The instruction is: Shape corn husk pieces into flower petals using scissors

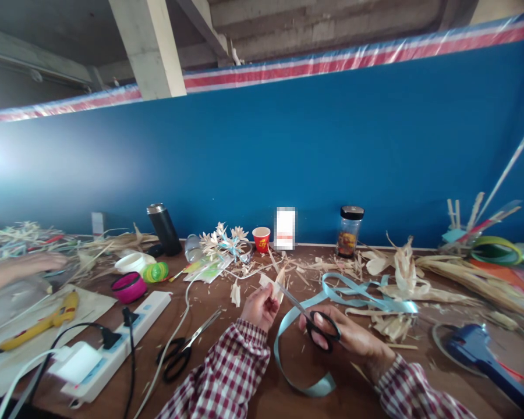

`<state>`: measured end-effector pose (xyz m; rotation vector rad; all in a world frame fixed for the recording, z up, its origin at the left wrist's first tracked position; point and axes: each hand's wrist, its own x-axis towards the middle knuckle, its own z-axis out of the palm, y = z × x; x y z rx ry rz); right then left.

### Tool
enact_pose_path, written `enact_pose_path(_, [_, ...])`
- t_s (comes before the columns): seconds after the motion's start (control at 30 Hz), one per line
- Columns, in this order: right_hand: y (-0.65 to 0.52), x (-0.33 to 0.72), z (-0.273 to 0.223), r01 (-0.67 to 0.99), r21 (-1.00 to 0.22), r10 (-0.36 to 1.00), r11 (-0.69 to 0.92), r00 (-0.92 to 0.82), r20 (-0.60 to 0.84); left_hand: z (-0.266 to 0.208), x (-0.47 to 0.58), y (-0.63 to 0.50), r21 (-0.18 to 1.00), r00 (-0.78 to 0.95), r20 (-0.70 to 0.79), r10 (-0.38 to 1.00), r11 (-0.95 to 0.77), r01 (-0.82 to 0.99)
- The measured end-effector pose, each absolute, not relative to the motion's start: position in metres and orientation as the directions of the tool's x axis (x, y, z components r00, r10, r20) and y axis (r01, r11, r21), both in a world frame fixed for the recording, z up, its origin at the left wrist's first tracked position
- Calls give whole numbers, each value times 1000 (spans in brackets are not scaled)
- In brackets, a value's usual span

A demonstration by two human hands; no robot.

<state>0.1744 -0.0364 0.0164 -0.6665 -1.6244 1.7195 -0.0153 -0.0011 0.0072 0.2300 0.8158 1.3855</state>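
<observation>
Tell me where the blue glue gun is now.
The blue glue gun is at the lower right of the head view, to the right of the person's right hand.

Just below the center of the frame, a pale, papery piece of husk [265, 280] stands pinched in the left hand [259, 307], its edges pointing upward. The black-handled scissors [298, 305] slant up and leftward from the right hand [353, 337], slim metal blades reaching beside the husk; contact is unclear.
</observation>
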Motion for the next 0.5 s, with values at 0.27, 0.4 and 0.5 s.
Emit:
enact_pose_path(0.27, [-37, 174, 15, -137, -991, 764, -8, -640, 83, 10, -16, -1, 610, -54, -374, 926, 201, -767])
enact_pose_path(0.4, [-29, 181, 12, -50, -997, 863, 65, -499, 81, 10, -16, -1, 663, -107, -364, 925, 177, -727])
enact_pose_path(0.5, [-19, 189, 2, 278, -937, 956, 210, -260, 137, 8, -14, -3, 722, -118, -302, 946, 146, -676])
